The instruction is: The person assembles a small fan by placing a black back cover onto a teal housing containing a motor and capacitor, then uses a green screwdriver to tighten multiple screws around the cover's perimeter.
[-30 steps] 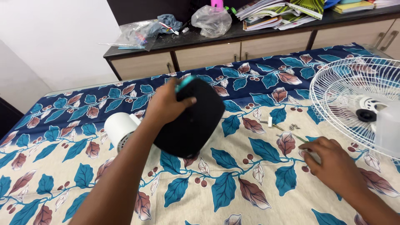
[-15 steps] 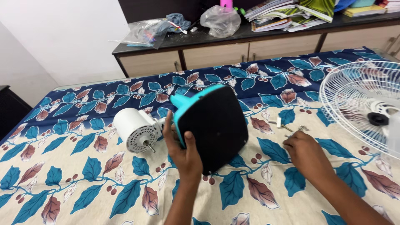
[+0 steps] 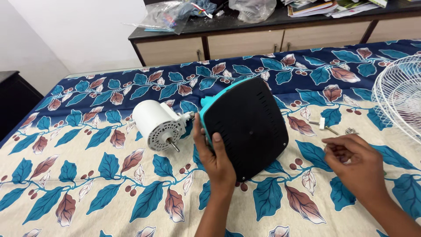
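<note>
The fan base [image 3: 245,127], black underneath with a teal rim, is gripped at its left edge by the fingers [image 3: 218,142] of the left hand [image 3: 215,160] and held tilted on edge on the leaf-patterned cloth [image 3: 87,175]. The white motor [image 3: 157,124] lies just beside it. The right hand [image 3: 355,162] is curled loosely; whether anything is held cannot be told. A white fan grille [image 3: 401,96] lies at the right.
</note>
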